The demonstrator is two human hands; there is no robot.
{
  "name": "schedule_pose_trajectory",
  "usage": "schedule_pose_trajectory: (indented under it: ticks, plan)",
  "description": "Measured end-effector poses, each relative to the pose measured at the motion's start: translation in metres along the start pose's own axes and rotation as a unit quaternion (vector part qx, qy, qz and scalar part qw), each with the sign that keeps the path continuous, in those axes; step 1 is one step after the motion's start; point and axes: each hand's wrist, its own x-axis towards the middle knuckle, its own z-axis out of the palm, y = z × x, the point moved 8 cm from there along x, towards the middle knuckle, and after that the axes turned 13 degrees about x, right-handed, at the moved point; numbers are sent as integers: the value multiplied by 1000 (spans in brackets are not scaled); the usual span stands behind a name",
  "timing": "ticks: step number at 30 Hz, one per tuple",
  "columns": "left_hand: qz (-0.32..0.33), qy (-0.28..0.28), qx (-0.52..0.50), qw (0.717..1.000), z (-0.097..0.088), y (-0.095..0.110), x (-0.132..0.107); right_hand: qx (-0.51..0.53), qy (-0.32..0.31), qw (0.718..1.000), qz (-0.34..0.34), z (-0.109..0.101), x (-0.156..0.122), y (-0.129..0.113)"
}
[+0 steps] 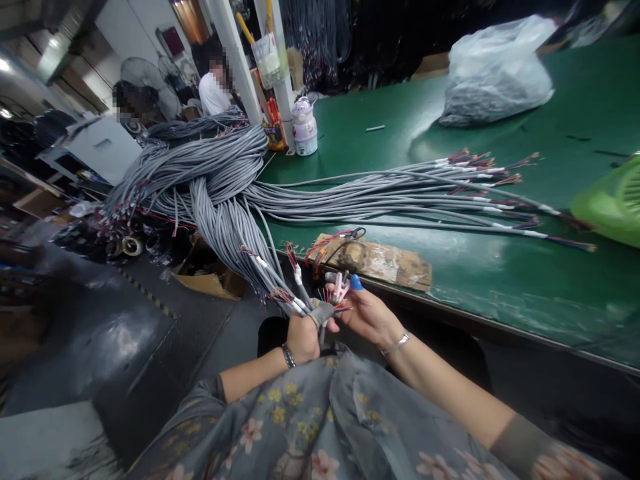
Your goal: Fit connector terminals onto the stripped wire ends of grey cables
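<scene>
My left hand (303,339) is closed round the end of a grey cable (323,333), with a grey wrap on a finger or thumb. Thin coloured wires (342,309) fan out from this end toward my right hand (373,319). A small pink clip-like tool (341,287) sits in the fingers of my right hand, close to the wires. One fingertip there wears a blue cover (356,282). Other cable ends with white sleeves (299,305) lie beside my left hand, hanging from a large grey cable bundle (220,207).
On the green table (400,153), stripped cables (400,193) stretch to the right. A worn wooden board (385,263) lies at the near edge. Farther off are a plastic bag (495,80), a lilac container (304,127) and a green basket (613,200). Two people (214,92) are behind.
</scene>
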Motion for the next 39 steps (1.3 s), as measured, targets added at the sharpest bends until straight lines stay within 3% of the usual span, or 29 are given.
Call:
schedule_pose_trajectory:
  ticks: [5, 14, 21, 29, 35, 39]
  plan:
    - [18, 0, 6, 1000, -2, 0, 0, 21, 16, 999, -21, -8, 1, -5]
    - [-2, -18, 11, 1000, -4, -3, -4, 18, 38, 999, -24, -20, 0, -7]
    - [-23, 3, 2, 1000, -8, -3, -5, 6, 40, 999, -21, -24, 1, -11]
    - [-39, 12, -12, 999, -9, -7, -5, -70, 75, 985, -142, -24, -4, -31]
    - [-8, 14, 20, 1000, -5, 0, -3, -51, 58, 995, -60, -22, 2, -20]
    - [2, 11, 33, 999, -4, 2, -3, -32, 64, 995, -72, -24, 4, -21]
